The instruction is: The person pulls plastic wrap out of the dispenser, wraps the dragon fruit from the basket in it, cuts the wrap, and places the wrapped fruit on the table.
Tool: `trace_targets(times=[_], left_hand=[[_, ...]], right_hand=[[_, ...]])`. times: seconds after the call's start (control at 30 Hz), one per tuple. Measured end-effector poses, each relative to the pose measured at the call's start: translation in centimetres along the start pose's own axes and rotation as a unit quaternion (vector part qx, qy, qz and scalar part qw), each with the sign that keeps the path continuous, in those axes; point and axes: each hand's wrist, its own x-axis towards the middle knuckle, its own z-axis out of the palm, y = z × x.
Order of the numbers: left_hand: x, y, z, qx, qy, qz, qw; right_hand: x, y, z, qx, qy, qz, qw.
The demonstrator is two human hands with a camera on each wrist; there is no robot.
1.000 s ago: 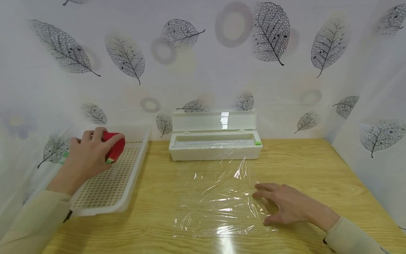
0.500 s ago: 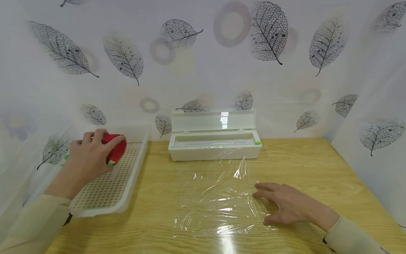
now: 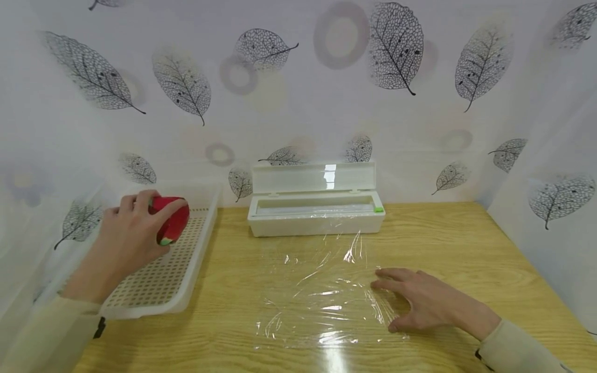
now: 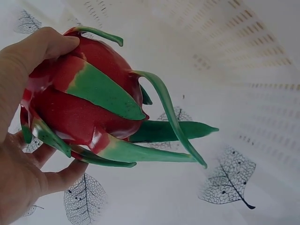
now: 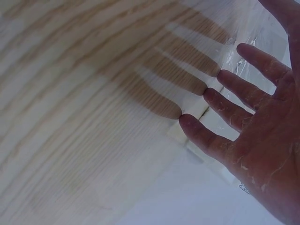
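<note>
A red dragon fruit (image 4: 89, 93) with green scales is gripped in my left hand (image 3: 130, 233), thumb on one side and fingers on the other. It hangs over the white basket (image 3: 196, 269), and in the head view the hand hides much of it (image 3: 173, 220). A sheet of cling film (image 3: 322, 295) lies on the table, running out from the white dispenser box (image 3: 317, 223). At the film's right edge rests my right hand (image 3: 424, 300), fingertips down on the tabletop. The right wrist view shows the fingers (image 5: 229, 108) spread, with nothing held in them.
The dispenser's lid (image 3: 314, 177) stands raised against the leaf-patterned cloth (image 3: 298, 103) behind it. A green slider (image 3: 379, 210) sits at the box's right end. Cloth also closes off both sides of the wooden table (image 3: 448, 238).
The dragon fruit and my left hand have shifted slightly to the right above the basket. My right hand stays nearly in place, and the film's right edge has creased a little.
</note>
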Motion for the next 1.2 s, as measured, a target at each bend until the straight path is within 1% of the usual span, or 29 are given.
trace_targets(times=[0.17,0.43,0.53,0.67,0.77,0.87,1.2], left_hand=[[0.1,0.7,-0.6,-0.006,0.021,-0.005,0.9997],[0.3,2.3,-1.4,-0.026,0.050,0.000,0.9984],[0.5,2.9,-1.6,-0.031,0.057,0.004,0.9979],[0.5,3.6,-1.6,-0.035,0.057,0.005,0.9978],[0.5,3.9,-1.6,-0.037,0.054,0.002,0.9978],[0.4,4.1,-1.6,-0.042,0.062,-0.001,0.9972],[-0.4,4.6,-1.9,-0.060,0.109,0.010,0.9922]], right_hand=[[-0.1,0.1,0.0,-0.001,0.007,0.001,1.000],[-0.2,0.5,0.0,-0.007,0.008,0.002,1.000],[-0.2,0.5,0.1,-0.009,0.010,-0.001,1.000],[-0.2,0.5,0.2,-0.008,0.009,-0.004,1.000],[-0.2,0.4,0.2,-0.006,0.007,-0.004,1.000],[-0.1,0.3,0.1,-0.006,0.004,-0.003,1.000],[-0.2,0.2,0.3,-0.006,-0.001,0.006,1.000]])
